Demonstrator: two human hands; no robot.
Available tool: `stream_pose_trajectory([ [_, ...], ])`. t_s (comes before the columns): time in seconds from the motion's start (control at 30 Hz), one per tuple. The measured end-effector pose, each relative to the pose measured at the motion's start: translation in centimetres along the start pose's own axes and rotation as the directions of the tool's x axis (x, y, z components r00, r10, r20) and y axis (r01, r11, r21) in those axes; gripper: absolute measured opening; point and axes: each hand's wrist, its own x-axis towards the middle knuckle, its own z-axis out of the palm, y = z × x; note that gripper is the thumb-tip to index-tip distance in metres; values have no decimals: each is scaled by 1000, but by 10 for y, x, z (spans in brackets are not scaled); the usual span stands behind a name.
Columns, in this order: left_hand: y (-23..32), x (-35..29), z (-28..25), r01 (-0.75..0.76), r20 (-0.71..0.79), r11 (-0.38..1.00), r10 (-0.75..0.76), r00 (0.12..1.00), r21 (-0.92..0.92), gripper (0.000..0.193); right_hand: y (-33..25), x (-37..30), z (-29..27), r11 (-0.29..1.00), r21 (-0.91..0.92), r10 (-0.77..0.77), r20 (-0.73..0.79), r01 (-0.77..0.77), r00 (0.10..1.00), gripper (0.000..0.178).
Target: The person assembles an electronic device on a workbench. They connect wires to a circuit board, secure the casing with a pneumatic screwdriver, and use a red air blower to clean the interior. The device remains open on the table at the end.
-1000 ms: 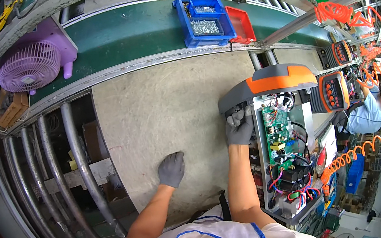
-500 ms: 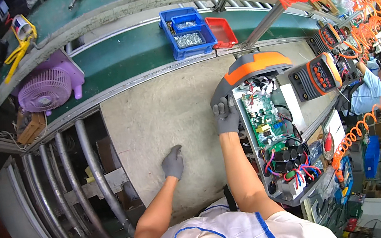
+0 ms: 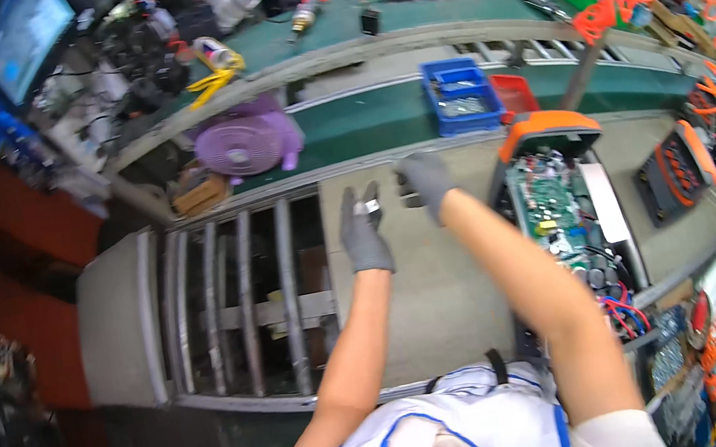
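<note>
Orange-fronted, one opened electronics unit (image 3: 554, 205) stands right of the loosely curled right hand (image 3: 424, 182). Apart from it is the left hand (image 3: 364, 234), showing one pale patch (image 3: 372, 206); whether either grips anything, I cannot tell. Beyond both: one purple fan (image 3: 239, 146), one blue bin (image 3: 470, 124).

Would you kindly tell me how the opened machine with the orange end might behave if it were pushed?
The opened machine is probably heavy, being crowded with components. Its exposed green circuit board looks easily damaged. The curving red and blue wires would likely flex.
</note>
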Motion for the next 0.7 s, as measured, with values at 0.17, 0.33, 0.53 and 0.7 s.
stream_pose_trajectory([
  [0.17,60,-43,64,48,195,985,-15,981,-166,45,-63,-79,-52,924,-363,43,413,121,910,9],
  [0.33,70,-84,132,296,331,910,-195,923,-291,46,-64,-125,-105,147,-537,-801,427,830,419,17],
  [0.53,40,-122,216,347,398,926,-266,878,-146,38,-75,-138,-200,-143,-726,-854,433,673,286,11],
  [0.7,17,-141,288,488,549,873,-409,729,2,23,-89,-144,-286,-381,-800,-836,512,463,196,7],
])
